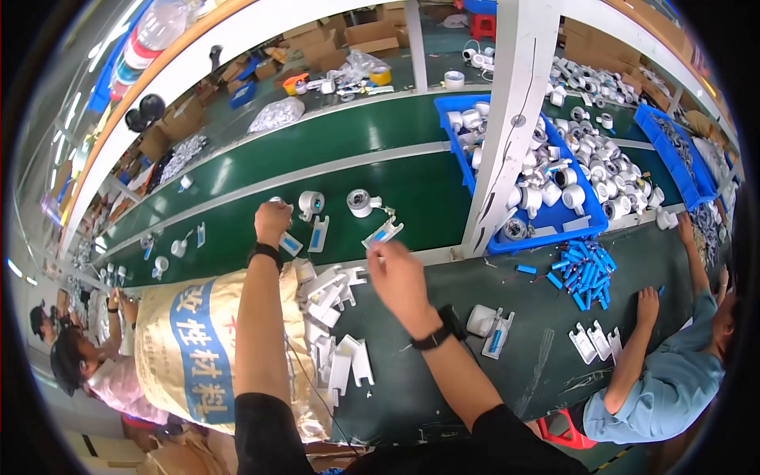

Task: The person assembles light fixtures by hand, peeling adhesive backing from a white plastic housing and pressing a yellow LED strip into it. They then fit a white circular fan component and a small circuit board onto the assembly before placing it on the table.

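Observation:
My left hand (pixel 273 224) is over the green conveyor belt, its fingers closed on a white round housing that they mostly hide. Just below it lies a white bracket (pixel 290 244) with a blue battery in it. My right hand (pixel 392 273), slightly blurred, pinches another white bracket (pixel 384 231) carrying a blue battery. Beside that bracket a white round housing (pixel 360 203) with an open front sits on the belt. Between my hands stand a similar white housing (pixel 311 203) and a bracket with a blue battery (pixel 318 236).
White plastic brackets (pixel 340 366) spill from a large printed sack (pixel 170 332) at left. A blue bin (pixel 590 212) of white housings stands beyond a white post (pixel 507 119). Blue batteries (pixel 582 273) are heaped on the bench. Co-workers sit at both sides.

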The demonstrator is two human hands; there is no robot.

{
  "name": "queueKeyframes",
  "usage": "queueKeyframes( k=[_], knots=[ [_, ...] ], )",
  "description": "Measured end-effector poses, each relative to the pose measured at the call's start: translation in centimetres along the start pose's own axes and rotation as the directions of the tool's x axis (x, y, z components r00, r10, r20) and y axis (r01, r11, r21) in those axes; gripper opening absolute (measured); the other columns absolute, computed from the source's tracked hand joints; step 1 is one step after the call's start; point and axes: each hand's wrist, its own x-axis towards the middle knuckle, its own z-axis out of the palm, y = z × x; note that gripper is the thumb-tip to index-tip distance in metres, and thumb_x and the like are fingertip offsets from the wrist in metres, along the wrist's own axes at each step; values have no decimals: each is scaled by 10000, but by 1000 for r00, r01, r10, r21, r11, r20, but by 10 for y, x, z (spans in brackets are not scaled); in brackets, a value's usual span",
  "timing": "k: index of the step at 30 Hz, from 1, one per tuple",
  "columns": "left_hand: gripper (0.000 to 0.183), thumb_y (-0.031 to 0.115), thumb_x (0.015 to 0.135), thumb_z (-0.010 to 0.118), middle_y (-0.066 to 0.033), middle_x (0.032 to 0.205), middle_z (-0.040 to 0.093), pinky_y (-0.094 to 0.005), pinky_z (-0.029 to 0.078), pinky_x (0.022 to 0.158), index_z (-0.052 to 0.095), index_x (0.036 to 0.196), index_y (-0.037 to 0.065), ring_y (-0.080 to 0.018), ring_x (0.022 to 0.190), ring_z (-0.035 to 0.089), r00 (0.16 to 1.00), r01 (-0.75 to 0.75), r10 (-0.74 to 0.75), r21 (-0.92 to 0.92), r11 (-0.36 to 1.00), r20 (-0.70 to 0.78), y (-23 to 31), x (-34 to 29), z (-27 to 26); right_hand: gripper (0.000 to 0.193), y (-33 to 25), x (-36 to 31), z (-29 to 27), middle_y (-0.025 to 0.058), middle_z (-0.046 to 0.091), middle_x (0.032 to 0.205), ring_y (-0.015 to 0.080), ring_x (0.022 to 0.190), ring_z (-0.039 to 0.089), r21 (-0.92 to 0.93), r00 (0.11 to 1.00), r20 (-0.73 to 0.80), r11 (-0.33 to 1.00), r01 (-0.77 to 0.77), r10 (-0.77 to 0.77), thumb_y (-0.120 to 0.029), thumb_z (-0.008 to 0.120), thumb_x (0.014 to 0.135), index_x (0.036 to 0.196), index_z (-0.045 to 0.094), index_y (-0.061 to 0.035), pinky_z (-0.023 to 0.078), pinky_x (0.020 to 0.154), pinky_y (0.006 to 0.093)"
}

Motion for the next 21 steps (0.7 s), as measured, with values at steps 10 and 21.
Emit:
queueKeyframes(
  k=[10, 21],
  knots=[
    [428, 441, 844, 701, -189, 854, 721, -395, 588, 704, 710, 882, 15, -259, 849, 724, 836, 539, -462, -283, 793, 297, -29, 5, 19, 158, 15, -112, -3, 142, 714, 918, 292, 720, 688, 251, 957, 264, 949, -191, 123, -95, 666, 904, 1050, 692, -42, 549, 637, 347],
    [195, 145, 894, 767, -103, 886, 680, -354, 602, 781, 617, 968, 45, -202, 834, 678, 707, 689, -277, -722, 62, 651, -78, 29, 46, 167, 8, -110, -4, 136, 711, 921, 295, 748, 692, 283, 950, 284, 936, -210, 127, -96, 661, 905, 1061, 692, -44, 560, 672, 344]
  ],
)
